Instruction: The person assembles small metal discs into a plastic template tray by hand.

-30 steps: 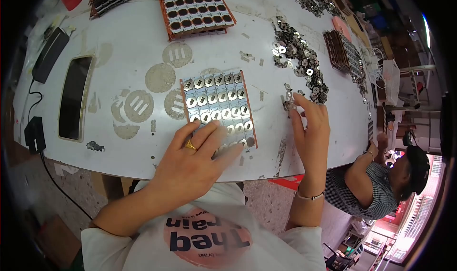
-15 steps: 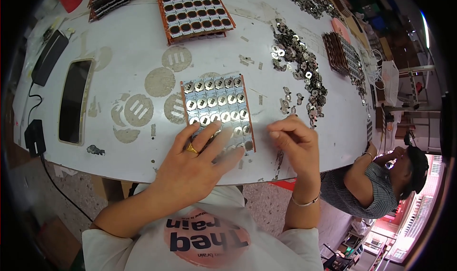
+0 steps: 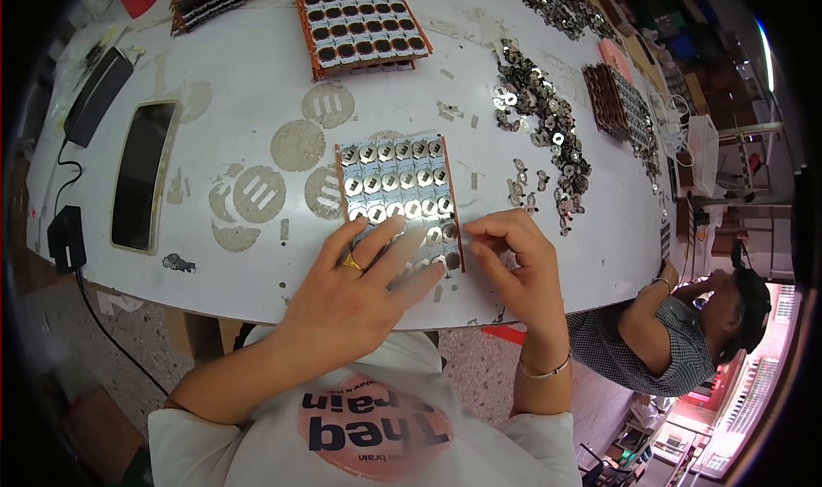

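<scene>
A circuit board panel (image 3: 396, 194) with reddish-brown side edges lies before me, bearing rows of round silver metal pieces with dark centres. My left hand (image 3: 364, 269) rests over its near left part, fingers spread, a gold ring on one; the fingertips touch the pieces and hide some of them. Just beyond the panel's right edge is my right hand (image 3: 518, 264), its fingers curled and the thumb close to the index finger. Whatever the pinch holds is too small to make out. Loose metal pieces (image 3: 558, 140) form a long pile to the right.
A stack of panels with dark round spots (image 3: 364, 20) stands at the back; another stack (image 3: 606, 102) is at far right. A phone (image 3: 144, 179) and a black adapter (image 3: 65, 243) with a cord lie on the left. A person (image 3: 676, 324) sits beyond the table's right edge.
My right hand has moved left, close to the panel's right edge. My left hand stays on the panel, its fingers slightly shifted. The whole view has slid a little to the right.
</scene>
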The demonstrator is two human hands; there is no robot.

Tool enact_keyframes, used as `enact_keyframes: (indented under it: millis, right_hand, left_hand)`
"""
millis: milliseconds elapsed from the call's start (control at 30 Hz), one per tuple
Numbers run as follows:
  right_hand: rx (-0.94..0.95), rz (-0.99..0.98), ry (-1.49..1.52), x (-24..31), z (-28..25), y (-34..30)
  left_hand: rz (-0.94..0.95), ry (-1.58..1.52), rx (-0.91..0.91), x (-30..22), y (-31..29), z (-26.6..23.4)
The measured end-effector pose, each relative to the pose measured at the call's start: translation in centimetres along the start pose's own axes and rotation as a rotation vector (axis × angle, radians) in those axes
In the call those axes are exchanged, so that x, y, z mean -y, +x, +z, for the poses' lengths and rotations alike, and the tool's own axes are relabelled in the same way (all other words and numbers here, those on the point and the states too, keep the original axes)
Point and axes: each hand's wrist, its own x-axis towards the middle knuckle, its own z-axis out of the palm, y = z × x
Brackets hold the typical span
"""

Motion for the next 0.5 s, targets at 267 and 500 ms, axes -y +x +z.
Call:
enact_keyframes:
  millis: [267,500]
  right_hand:
    - [-0.070,-0.193,-0.268,0.3,2.0,2.0]
    - [-0.009,-0.295,-0.301,0.2,1.6,2.6]
  left_hand:
    - [0.001,-0.013,-0.004,0.0,0.0,-0.1]
    - [-0.003,0.000,0.001,-0.1,-0.1,-0.1]
